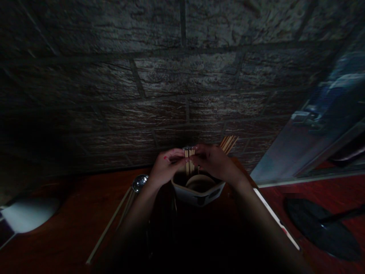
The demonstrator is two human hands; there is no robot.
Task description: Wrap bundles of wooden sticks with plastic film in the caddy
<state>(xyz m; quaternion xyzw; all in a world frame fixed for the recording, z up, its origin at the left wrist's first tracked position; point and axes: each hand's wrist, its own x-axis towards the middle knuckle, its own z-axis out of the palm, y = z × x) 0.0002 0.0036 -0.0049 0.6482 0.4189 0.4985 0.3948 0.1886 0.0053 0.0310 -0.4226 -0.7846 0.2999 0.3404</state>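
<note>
My left hand [168, 165] and my right hand [215, 161] come together at the wall side of the table. Between their fingers stands an upright bundle of pale chopsticks [189, 161], pinched from both sides. The tops look shiny, and I cannot make out why. Just below the hands sits an angular pale container [199, 199] with dark markings and a rounded partition or cup inside its mouth. More thin sticks [229, 142] slant up behind my right hand; their lower ends are hidden. A shiny metal spoon or ladle bowl [139, 183] lies beside my left forearm.
Long thin sticks [108, 225] lie on the reddish wooden table [76, 198]. At far left is a white, lampshade-like object [31, 214]. A brick-patterned wall [159, 110] rises behind. A white-edged flat item [276, 217] borders the right side; beyond is a black round base [322, 228].
</note>
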